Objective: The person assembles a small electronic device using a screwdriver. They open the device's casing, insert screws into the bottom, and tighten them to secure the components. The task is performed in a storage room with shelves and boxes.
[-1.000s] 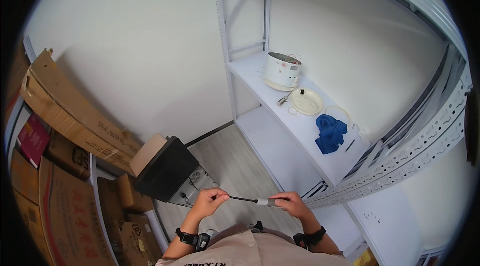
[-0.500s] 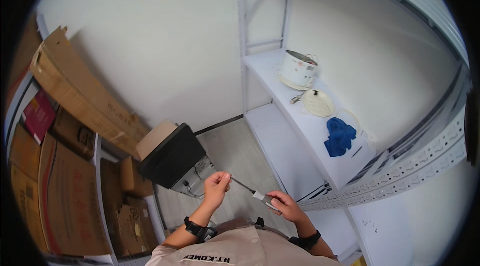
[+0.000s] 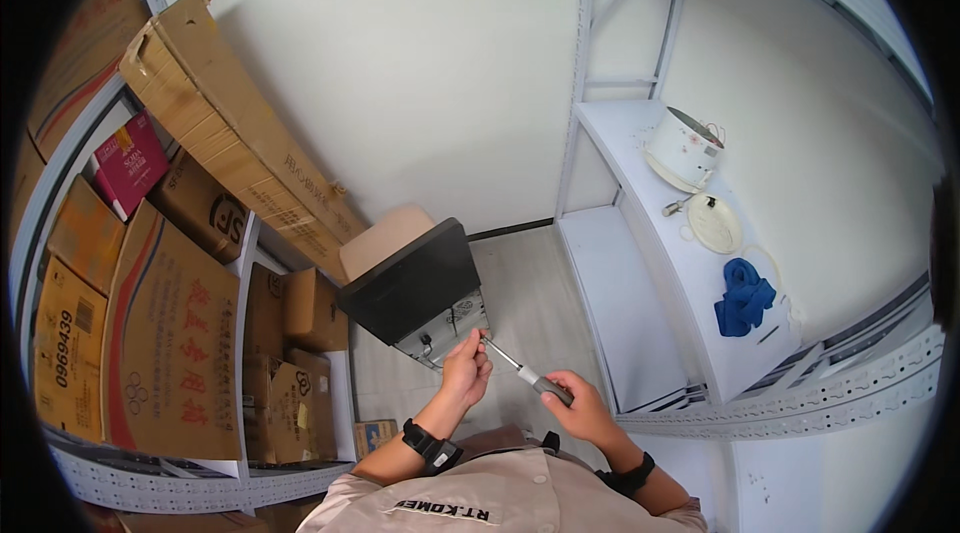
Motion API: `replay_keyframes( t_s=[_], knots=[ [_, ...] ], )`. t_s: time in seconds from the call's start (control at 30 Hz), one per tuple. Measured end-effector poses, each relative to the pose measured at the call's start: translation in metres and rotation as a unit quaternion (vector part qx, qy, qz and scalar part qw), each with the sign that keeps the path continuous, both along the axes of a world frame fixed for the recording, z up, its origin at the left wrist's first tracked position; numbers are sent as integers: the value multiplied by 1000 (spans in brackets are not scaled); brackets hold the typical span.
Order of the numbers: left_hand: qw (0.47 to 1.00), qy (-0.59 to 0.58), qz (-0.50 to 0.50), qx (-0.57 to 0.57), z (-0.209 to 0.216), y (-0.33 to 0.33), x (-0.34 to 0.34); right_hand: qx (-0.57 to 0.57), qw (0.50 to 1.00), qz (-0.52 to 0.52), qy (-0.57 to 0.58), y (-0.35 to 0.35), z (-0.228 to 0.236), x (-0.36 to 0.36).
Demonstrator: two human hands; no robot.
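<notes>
A screwdriver (image 3: 545, 388) with a grey and white handle and a thin metal shaft is held in front of my body. My right hand (image 3: 582, 407) is closed round its handle. At the far end of the shaft, my left hand (image 3: 467, 369) pinches with its fingertips by the tip. Whether a small part such as a screw sits between those fingers is too small to tell. Both wrists wear black bands. Off to the right on a white shelf (image 3: 660, 263) stands a white pot-like appliance body (image 3: 684, 150), with a round cream plate (image 3: 713, 224) beside it.
A blue cloth (image 3: 745, 298) lies near the plate. Ahead of my hands is a black-topped appliance (image 3: 415, 278). A long cardboard box (image 3: 235, 133) leans against the wall, and more cartons (image 3: 180, 343) fill the left rack.
The view has turned left, so the shelf sits farther right. Both hands keep hold around the screwdriver; its shaft now points more steeply up toward the left fingertips.
</notes>
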State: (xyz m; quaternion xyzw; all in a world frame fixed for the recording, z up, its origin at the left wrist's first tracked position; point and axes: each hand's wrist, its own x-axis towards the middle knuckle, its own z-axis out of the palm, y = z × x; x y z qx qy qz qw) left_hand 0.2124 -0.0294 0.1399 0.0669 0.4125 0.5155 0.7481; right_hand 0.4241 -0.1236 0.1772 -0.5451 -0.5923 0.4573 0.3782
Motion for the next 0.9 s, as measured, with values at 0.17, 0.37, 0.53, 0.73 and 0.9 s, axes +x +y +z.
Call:
replay_keyframes(
  t_s=[0.17,0.37,0.53,0.73,0.9],
  knots=[
    [1000,-18,18,-6,0,21,-32,48,998,-4,-44,24,1,-36],
    [999,-40,21,-4,-4,61,-80,75,995,1,-69,63,10,-81],
    [998,-56,9,-6,-7,98,-107,65,993,-25,-97,92,4,-117],
    [998,-58,-8,-22,-15,127,-135,61,994,-44,-81,119,-4,-150],
    [998,-40,-24,-36,-31,139,-158,40,996,-46,-62,130,-17,-171]
  ],
)
